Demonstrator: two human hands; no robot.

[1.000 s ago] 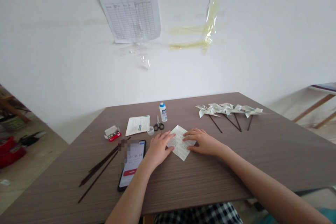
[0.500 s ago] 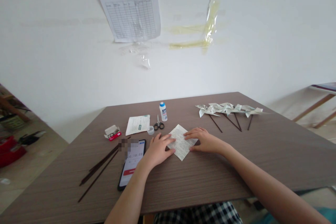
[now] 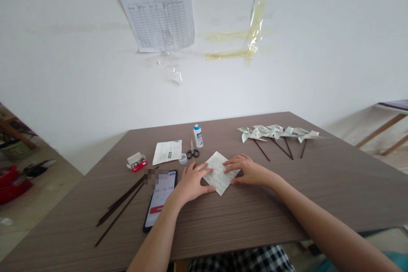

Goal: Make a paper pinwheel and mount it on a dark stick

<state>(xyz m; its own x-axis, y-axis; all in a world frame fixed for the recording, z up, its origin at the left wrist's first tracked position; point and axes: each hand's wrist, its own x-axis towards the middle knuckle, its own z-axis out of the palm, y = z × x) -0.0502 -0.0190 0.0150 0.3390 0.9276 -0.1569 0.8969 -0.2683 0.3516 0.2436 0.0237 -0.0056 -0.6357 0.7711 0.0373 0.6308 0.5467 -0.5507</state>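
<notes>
Head view, centre: a square cream sheet of printed paper (image 3: 221,174) is laid flat on the brown wood-grain worktop (image 3: 242,221), one corner pointed at the wearer.
Left hand (image 3: 191,181): held open, its fingertips rested on the sheet's left side.
Right hand (image 3: 250,171): held open likewise, its fingertips rested on the right side.
Behind: a white, blue-capped plastic bottle (image 3: 198,137) is stood near black-handled metal scissors (image 3: 192,153).
Far right: pale paper pinwheels (image 3: 276,132) are laid on dark, thin sticks (image 3: 288,148).

Printed paper square (image 3: 220,176), flat, diamond-wise
</notes>
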